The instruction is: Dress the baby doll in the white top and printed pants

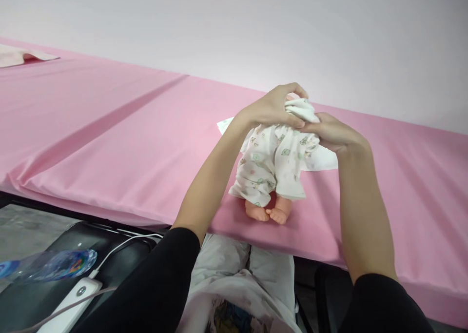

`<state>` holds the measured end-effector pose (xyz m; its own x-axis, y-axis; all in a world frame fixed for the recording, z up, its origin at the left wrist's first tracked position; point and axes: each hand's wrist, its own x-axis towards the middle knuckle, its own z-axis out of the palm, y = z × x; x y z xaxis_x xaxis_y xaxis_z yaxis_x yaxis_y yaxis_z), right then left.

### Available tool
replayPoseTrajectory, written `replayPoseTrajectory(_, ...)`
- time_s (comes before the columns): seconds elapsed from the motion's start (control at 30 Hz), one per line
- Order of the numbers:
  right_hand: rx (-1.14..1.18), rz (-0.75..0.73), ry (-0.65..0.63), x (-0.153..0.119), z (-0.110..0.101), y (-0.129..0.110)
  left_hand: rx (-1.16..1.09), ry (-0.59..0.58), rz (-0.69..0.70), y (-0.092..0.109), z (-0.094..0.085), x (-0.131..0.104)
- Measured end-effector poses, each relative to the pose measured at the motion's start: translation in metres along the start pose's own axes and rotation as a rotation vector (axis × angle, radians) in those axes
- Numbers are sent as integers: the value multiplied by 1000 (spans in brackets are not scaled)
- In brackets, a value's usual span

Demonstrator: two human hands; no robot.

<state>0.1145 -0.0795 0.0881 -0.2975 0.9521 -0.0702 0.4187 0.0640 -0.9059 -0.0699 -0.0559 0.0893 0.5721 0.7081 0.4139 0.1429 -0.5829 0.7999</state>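
A baby doll (282, 210) lies on its back near the front edge of the pink sheet, bare feet toward me. It wears loose white trousers (256, 169) with a small animal-and-leaf print. Over its upper end, a bunched white baby garment (302, 109) hides the doll's head and most of its chest. My left hand (274, 106) curves around the garment from the left, thumb below and fingers above, closed on its edge. From the right, my right hand (331, 130) pinches the same garment, its thumb meeting the left thumb. The right fingers are partly hidden behind the cloth.
A white printed cloth (320, 160) lies beneath the doll on the pink sheet (146, 128). Another pale cloth (22, 56) is at the far left. Below, a black chair holds a plastic bottle (54, 265) and a white power bank (71, 306) with cables. A wall stands behind.
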Motion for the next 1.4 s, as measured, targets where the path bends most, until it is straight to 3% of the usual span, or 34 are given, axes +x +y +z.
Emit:
replayPoseTrajectory(0.13,316,-111,6,5,-1,3,-192,-138,38,-3,1,0)
replayPoseTrajectory(0.27,487,-99,0,8,3,4,-254,-147,-18,-10,1,3)
replayPoseTrajectory(0.33,437,-98,-35,6,5,5,-205,-96,-47,-12,0,5)
replayPoseTrajectory(0.47,122,-51,-136,0,6,5,-81,-22,-31,-7,1,6)
replayPoseTrajectory(0.6,60,-69,-109,-1,6,3,-10,6,-77,3,5,3)
replayPoseTrajectory(0.67,135,-82,-78,-1,3,2,-2,-57,-108,4,5,1)
replayPoseTrajectory(0.8,183,-91,-125,0,-4,5,18,-326,-150,1,-2,-2)
replayPoseTrajectory(0.93,182,-136,-158,3,-9,11,36,-271,-197,1,-12,-5)
replayPoseTrajectory(1.07,130,-139,-196,2,-10,13,-80,-235,-180,0,-15,-6)
replayPoseTrajectory(1.2,21,-36,-200,-5,-7,8,-294,-250,-113,-7,-9,-5)
replayPoseTrajectory(1.4,77,-46,-68,-3,-7,6,-475,-228,-99,-18,0,-3)
